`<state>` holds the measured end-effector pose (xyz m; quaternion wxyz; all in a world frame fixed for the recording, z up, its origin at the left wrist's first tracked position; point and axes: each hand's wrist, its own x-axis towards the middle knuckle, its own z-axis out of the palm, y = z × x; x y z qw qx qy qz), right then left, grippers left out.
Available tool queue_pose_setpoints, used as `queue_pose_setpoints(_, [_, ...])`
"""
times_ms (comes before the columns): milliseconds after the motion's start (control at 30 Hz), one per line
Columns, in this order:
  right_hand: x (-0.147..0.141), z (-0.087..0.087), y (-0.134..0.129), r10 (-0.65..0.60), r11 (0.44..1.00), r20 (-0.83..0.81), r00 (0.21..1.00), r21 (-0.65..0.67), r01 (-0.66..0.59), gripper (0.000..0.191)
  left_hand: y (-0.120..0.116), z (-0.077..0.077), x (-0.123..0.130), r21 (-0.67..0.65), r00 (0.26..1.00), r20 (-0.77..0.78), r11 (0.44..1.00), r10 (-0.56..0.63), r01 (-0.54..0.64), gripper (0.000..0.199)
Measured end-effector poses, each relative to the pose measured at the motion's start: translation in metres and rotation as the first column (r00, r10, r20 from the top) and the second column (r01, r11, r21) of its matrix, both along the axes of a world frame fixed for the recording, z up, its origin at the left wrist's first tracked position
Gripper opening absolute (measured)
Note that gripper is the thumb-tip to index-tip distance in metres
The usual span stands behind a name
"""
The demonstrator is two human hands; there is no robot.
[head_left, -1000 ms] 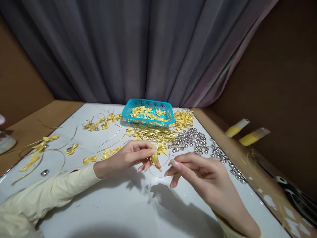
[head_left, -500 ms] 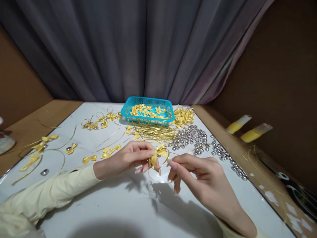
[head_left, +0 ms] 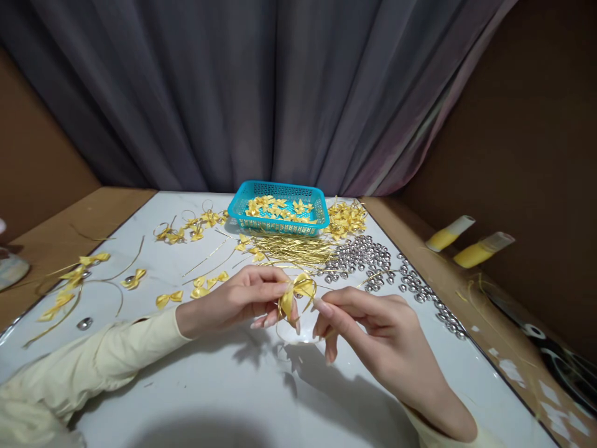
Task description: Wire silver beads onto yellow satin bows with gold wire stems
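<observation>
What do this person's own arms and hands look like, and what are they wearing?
The left hand and right hand are gloveless, with longish fingernails. The left sleeve is long, pale yellow and wrinkled; little of the right sleeve shows.

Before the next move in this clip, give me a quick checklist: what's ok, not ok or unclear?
1. Yellow bow held by the left hand: ok.
2. Right hand close beside the bow: ok.
3. Gold cord firmly pinched by the right hand: cannot tell, too fine to see.
4. Blue basket upright, clear of both hands: ok.
5. Silver pieces all in one pile: not ok, some trail along the right edge of the white table.
</observation>
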<state>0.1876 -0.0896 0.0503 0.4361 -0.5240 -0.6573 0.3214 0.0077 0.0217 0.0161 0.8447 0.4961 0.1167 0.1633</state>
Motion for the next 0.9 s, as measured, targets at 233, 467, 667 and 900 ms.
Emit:
queue_pose_setpoints(233, [0.000, -0.003, 0.000, 0.021, 1.000, 0.014, 1.000, 0.017, -0.021, 0.024, -0.001, 0.002, 0.000, -0.069, 0.998, 0.045, 0.997, -0.040, 0.043, 0.020])
queue_pose_setpoints(467, [0.000, -0.004, -0.002, 0.050, 0.998, -0.021, 0.999, 0.026, -0.049, 0.020, -0.004, 0.001, 0.000, -0.134, 0.995, 0.064, 0.987, -0.075, 0.083, 0.022])
queue_pose_setpoints(667, [-0.004, -0.006, 0.003, 0.045, 0.997, -0.043, 0.998, 0.060, -0.042, 0.021, -0.006, -0.002, 0.000, -0.223, 0.986, 0.109, 0.964, -0.125, 0.146, 0.019])
queue_pose_setpoints(900, [-0.011, -0.009, 0.002, -0.018, 0.991, -0.049, 0.999, 0.131, 0.024, 0.021, -0.008, 0.001, 0.001, -0.262, 0.978, 0.162, 0.950, -0.130, 0.170, 0.014])
